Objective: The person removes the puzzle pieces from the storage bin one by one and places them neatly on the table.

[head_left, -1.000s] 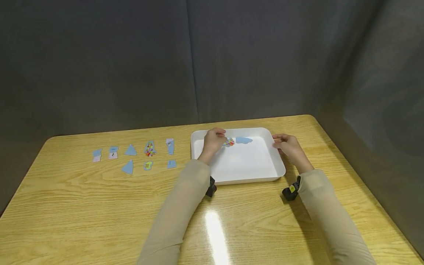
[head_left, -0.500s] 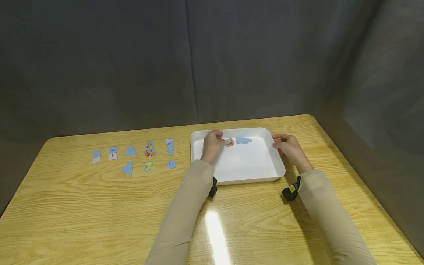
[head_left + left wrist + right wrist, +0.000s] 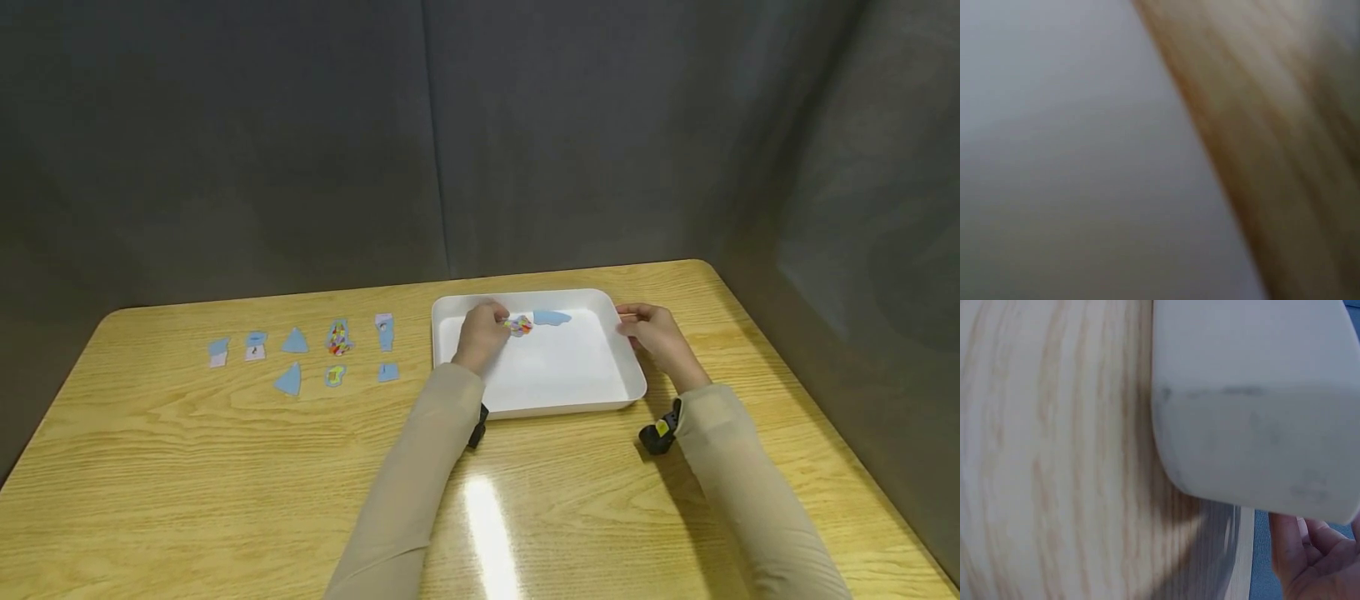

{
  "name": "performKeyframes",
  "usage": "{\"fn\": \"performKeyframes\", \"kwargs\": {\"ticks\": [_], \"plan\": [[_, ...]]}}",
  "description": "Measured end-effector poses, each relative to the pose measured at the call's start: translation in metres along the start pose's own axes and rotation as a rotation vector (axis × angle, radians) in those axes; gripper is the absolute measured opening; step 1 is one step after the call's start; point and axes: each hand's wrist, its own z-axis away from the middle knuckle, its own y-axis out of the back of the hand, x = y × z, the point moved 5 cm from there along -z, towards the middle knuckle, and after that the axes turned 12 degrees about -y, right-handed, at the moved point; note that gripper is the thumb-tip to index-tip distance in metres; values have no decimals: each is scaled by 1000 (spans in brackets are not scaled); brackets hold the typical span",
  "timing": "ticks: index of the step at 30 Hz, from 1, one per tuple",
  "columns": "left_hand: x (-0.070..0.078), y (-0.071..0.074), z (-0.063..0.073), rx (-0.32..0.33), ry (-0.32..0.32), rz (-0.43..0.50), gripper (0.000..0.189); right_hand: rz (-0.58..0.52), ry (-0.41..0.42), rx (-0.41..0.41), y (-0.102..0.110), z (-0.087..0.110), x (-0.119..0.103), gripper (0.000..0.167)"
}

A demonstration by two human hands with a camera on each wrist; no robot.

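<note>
Inside the white tray, near its back left, my left hand pinches the left edge of a multicoloured paper cutout. Just right of that piece, a flat blue cutout lies by the tray's back wall. My right hand grips the tray's right rim between thumb and fingers. In the right wrist view, part of the right hand shows beyond the tray's outer wall. The left wrist view is blurred, with only the tray's wall and wood; the left fingertips are not seen there.
On the wooden table, left of the tray, several cutouts lie in two rows, among them a blue triangle, a multicoloured piece and a small blue square. A dark curtain stands behind and to the right.
The multicoloured cutout has shifted and turned slightly under my left hand, which has moved a little within the tray. My right hand has stayed on the rim.
</note>
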Motion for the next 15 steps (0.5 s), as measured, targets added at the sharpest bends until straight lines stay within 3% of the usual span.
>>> {"fn": "performKeyframes", "kwargs": {"ticks": [7, 15], "plan": [[-1, 0, 2, -80, -4, -54, 32, 5, -3, 6, 2, 1, -1, 46], [-2, 4, 6, -93, 14, -76, 27, 9, -29, 14, -1, 0, -1, 46]]}}
